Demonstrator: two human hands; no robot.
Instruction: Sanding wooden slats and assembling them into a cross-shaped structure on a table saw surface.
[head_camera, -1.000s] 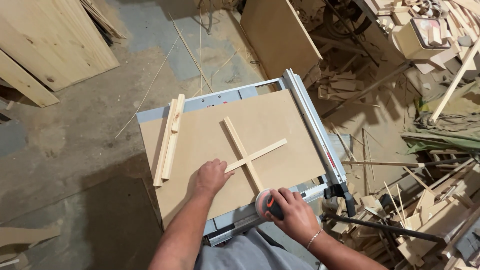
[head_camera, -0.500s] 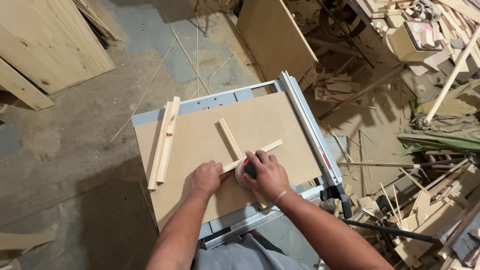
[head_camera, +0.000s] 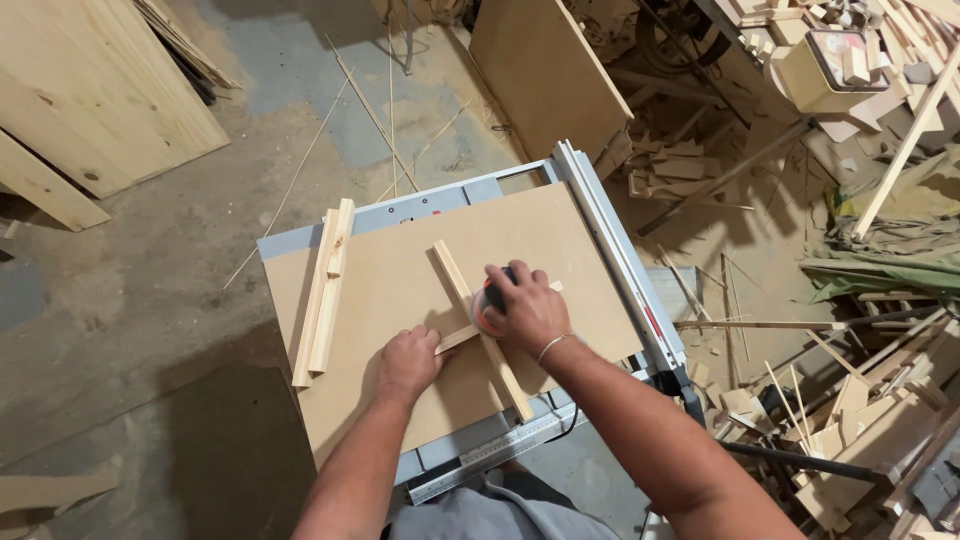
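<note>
hands (head_camera: 410, 362) (head_camera: 527, 308) press tape measure (head_camera: 490, 300) on crossed strips (head_camera: 480, 325)

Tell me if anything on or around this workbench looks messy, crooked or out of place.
The floor right of the bench is buried in wood offcuts and sawdust. On the board, two thin strips lie crossed under the right hand and left hand; that looks deliberate, not askew.

Both bare forearms reach forward from bottom edge, converging. Left hand (head_camera: 408, 362) palm down, fingers curled, pressing flat. Right hand (head_camera: 527, 307) further forward, palm down, fingers (head_camera: 520, 275) wrapped over top, thin bracelet at wrist. Hands near, not touching.
</note>
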